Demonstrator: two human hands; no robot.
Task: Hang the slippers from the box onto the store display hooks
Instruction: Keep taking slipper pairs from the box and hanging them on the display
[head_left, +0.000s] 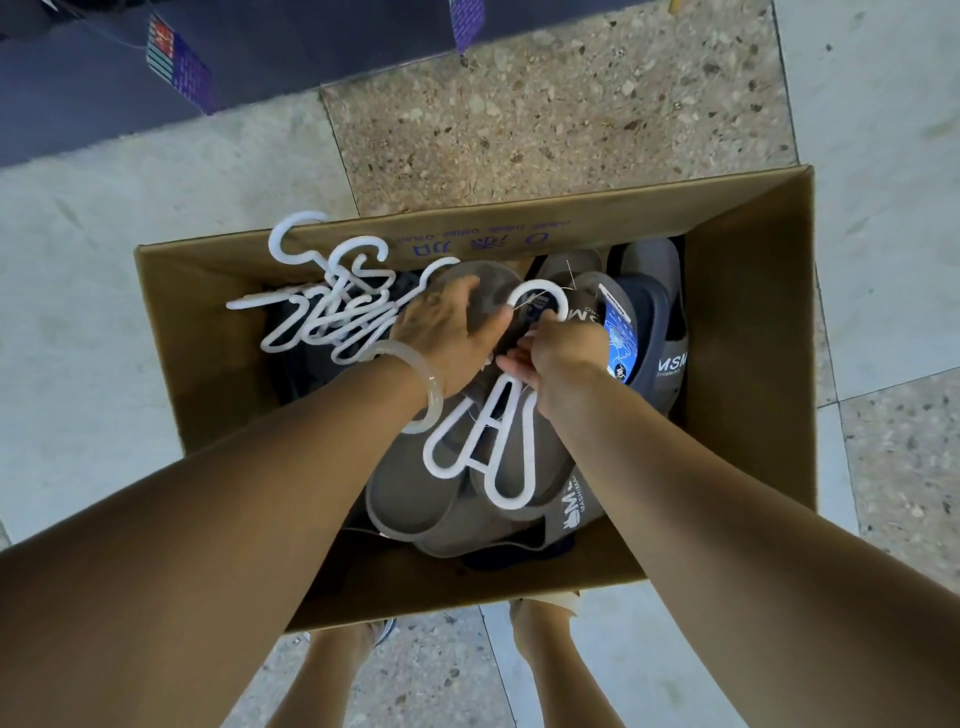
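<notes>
Both my arms reach straight down into the cardboard box (748, 322) on the floor (130, 234). My left hand (447, 332), palm down with fingers curled, grips the toe of a grey slipper (415, 493). My right hand (561, 358) is pinched shut around the neck of a white hanger (488, 441) lying on that slipper. More slippers (654, 312) fill the box's right side; spare hangers (322, 306) pile at its left.

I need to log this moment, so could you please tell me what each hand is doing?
Left hand: closed on the grey slippers.
Right hand: fingers pinching the white hanger.
</notes>
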